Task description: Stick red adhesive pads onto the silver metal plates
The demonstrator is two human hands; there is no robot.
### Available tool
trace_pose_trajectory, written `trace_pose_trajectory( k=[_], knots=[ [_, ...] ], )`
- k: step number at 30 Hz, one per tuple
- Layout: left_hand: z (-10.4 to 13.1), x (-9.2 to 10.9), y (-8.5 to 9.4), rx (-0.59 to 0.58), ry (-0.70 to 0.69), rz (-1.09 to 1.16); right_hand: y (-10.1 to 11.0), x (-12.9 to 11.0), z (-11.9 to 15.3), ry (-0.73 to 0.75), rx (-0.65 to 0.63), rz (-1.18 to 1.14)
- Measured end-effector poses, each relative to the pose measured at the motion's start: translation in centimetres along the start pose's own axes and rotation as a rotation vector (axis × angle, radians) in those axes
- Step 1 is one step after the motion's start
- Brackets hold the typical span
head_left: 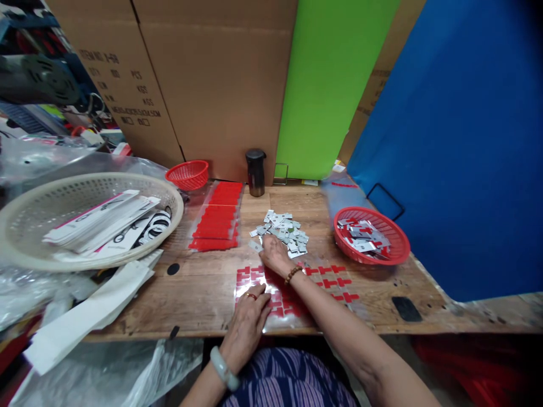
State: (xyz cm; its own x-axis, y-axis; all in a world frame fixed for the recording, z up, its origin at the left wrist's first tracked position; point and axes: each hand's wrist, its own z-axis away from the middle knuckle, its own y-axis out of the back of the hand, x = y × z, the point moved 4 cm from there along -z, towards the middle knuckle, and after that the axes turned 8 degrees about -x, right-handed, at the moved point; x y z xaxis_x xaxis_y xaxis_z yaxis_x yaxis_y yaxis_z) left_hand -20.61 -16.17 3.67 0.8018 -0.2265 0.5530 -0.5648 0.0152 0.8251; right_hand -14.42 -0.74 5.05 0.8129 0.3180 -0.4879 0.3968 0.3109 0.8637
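My left hand (pixel 249 316) lies with its fingers stretched over the left part of a clear plastic sheet (pixel 292 323) of red T-shaped stickers (pixel 326 282). Above that sheet, my right hand (pixel 275 255) reaches to the near edge of a loose pile of small silver metal plates (pixel 292 232). Its fingers are bent and close together, and one small metal plate (pixel 255 246) shows at the fingertips. The hand itself partly hides the grip. My right forearm crosses over the sheet and covers some of the stickers.
A red basket (pixel 403 243) on the right holds more plates with red pieces. Stacked red sticker sheets (pixel 216 217) lie left of the pile, near a dark bottle (pixel 255 175) and a small red basket (pixel 189 175). A large pale basket (pixel 25 254) holds printed cards. Cardboard (pixel 220 73) stands behind.
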Motion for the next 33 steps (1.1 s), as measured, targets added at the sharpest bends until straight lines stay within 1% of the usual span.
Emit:
trace_pose_trajectory(
  k=[3,6,9,11,13,15,17,18,20,23,25,28,33],
  knots=[
    [0.4,-0.5,0.2,-0.031,-0.020,-0.002,-0.3,0.1,0.0,0.068,0.033,-0.066],
    [0.8,-1.0,0.6,-0.047,-0.030,0.017,0.5,0.5,0.7,0.162,0.101,-0.131],
    [1.1,-1.2,1.4,-0.037,-0.001,0.104,2.1,1.0,2.6,0.254,0.184,-0.172],
    [1.1,-1.3,2.0,-0.017,0.092,0.222,3.1,1.3,4.5,0.341,0.230,-0.190],
    [0.8,-1.4,2.5,0.038,0.262,0.407,3.6,1.4,6.7,0.479,0.288,-0.203],
    [0.3,-1.3,2.5,0.119,0.442,0.680,3.3,1.4,8.8,0.567,0.303,-0.181],
    [-0.4,-0.7,1.8,0.113,0.571,1.054,2.6,1.5,10.4,0.610,0.302,-0.160],
    [-0.8,-0.2,1.4,0.094,0.608,1.206,2.3,1.6,11.0,0.623,0.301,-0.158],
    [-1.6,0.7,0.9,0.031,0.618,1.419,1.8,1.8,12.0,0.641,0.285,-0.174],
    [-2.1,1.2,0.6,0.035,0.655,1.570,1.6,2.2,12.8,0.635,0.227,-0.252],
    [-2.0,1.2,0.7,0.026,0.682,1.606,1.8,2.8,13.2,0.583,0.215,-0.340],
    [-1.8,1.2,0.7,-0.021,0.706,1.586,2.0,3.9,13.5,0.473,0.225,-0.415],
    [-1.7,1.6,0.6,-0.071,0.723,1.561,1.5,5.0,13.8,0.426,0.142,-0.408]
  ],
)
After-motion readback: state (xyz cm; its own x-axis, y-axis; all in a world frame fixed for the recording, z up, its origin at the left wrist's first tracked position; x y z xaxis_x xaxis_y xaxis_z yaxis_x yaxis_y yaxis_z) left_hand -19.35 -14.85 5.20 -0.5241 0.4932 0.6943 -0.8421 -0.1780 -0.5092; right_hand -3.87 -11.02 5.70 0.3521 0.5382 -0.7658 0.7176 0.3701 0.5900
